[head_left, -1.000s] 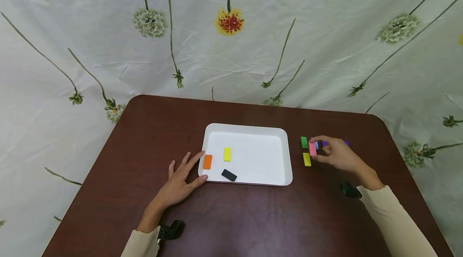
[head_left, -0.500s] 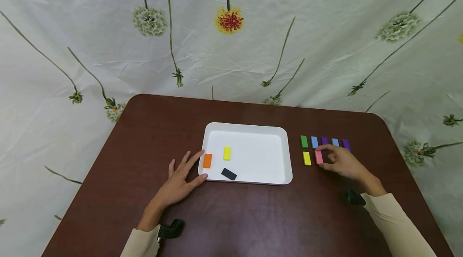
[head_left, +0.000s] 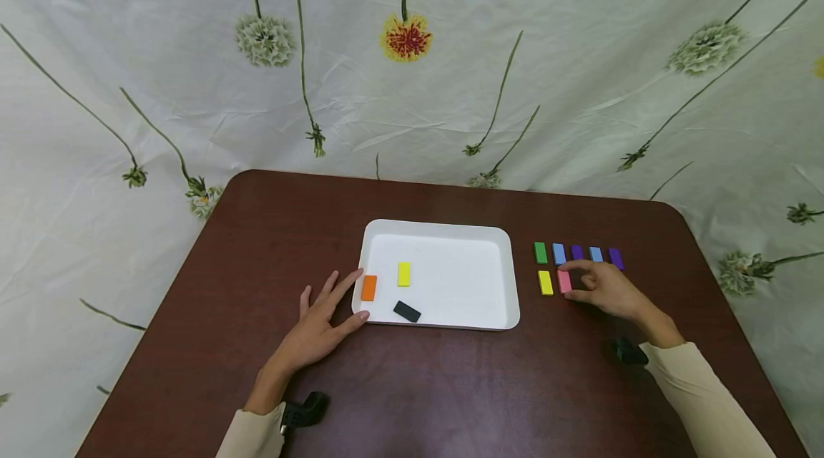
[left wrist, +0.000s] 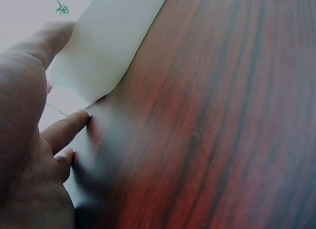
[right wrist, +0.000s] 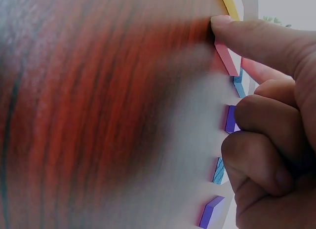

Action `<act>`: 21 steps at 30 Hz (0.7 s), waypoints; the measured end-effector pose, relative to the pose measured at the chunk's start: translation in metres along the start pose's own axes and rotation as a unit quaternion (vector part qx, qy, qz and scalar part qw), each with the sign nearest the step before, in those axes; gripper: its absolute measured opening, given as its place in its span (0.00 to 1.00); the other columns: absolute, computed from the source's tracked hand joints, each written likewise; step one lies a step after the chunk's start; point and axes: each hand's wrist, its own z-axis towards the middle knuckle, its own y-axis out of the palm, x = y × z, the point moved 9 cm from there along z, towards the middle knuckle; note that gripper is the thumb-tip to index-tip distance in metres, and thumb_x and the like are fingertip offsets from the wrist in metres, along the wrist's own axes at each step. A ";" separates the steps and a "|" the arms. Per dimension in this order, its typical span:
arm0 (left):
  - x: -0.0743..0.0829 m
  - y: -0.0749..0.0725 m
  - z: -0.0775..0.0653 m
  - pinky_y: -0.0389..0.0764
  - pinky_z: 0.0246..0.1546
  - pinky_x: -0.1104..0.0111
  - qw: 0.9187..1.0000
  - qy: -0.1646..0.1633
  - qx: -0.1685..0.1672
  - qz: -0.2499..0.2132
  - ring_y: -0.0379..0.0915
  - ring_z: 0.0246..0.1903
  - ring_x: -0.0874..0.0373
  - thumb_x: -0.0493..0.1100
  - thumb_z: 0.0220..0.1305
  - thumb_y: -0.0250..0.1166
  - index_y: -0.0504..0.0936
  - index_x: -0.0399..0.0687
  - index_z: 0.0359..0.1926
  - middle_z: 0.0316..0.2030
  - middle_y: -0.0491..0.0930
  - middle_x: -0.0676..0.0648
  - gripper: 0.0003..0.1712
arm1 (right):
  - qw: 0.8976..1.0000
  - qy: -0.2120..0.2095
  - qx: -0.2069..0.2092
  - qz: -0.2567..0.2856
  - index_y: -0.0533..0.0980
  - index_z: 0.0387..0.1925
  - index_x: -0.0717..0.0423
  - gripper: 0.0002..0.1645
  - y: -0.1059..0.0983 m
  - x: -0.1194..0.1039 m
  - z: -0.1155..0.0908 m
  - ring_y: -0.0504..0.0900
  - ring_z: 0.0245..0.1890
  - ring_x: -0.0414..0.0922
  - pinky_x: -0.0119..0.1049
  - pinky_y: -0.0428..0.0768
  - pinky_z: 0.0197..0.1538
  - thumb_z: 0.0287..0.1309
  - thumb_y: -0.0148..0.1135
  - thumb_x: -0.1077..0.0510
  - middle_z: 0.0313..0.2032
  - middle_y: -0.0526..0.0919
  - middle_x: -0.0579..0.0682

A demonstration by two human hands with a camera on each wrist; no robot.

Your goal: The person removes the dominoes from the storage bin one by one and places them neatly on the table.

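Note:
Between thumb and index finger, my right hand (head_left: 608, 289) pinches a pink block (head_left: 564, 282), which sits on the table beside a yellow block (head_left: 545, 283). In the right wrist view the thumb lies at one end of the pink block (right wrist: 226, 58), while the other fingers are curled in. My left hand (head_left: 317, 329) is spread, its index fingertip and thumb touching the left end of a white tray (head_left: 463, 279). Inside that tray lie an orange block (head_left: 369, 288), a yellow block (head_left: 403, 274) and a tilted black block (head_left: 407, 311).
Behind the pink block runs a row: a green block (head_left: 540, 252), a light blue block (head_left: 558, 254), a purple block (head_left: 576, 252), another light blue block (head_left: 596, 255) and another purple block (head_left: 616, 258). A flowered cloth (head_left: 579, 86) hangs beyond the brown table (head_left: 450, 386).
The pink block has moved right from in front of the light blue block, then slightly back left toward the yellow one, with my right hand. My left hand stays on the tray.

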 end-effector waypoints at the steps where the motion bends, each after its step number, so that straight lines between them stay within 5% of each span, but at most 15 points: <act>1: 0.000 0.000 0.000 0.25 0.68 0.35 1.000 0.001 0.000 0.000 0.38 0.78 0.39 0.59 0.66 0.65 0.54 0.68 0.78 0.76 0.59 0.45 0.45 | 1.000 -0.001 0.001 -0.003 0.76 0.59 0.64 0.30 0.000 0.000 0.000 0.52 0.16 0.33 0.29 0.58 0.21 0.55 0.74 0.59 0.16 0.52 0.38; 21: 0.000 0.000 0.000 0.26 0.68 0.35 1.000 0.001 0.002 0.001 0.38 0.78 0.38 0.60 0.66 0.65 0.54 0.68 0.78 0.77 0.57 0.44 0.45 | 1.000 -0.013 0.011 -0.006 0.77 0.57 0.64 0.29 0.000 0.001 -0.002 0.50 0.17 0.33 0.29 0.57 0.22 0.53 0.75 0.61 0.16 0.51 0.37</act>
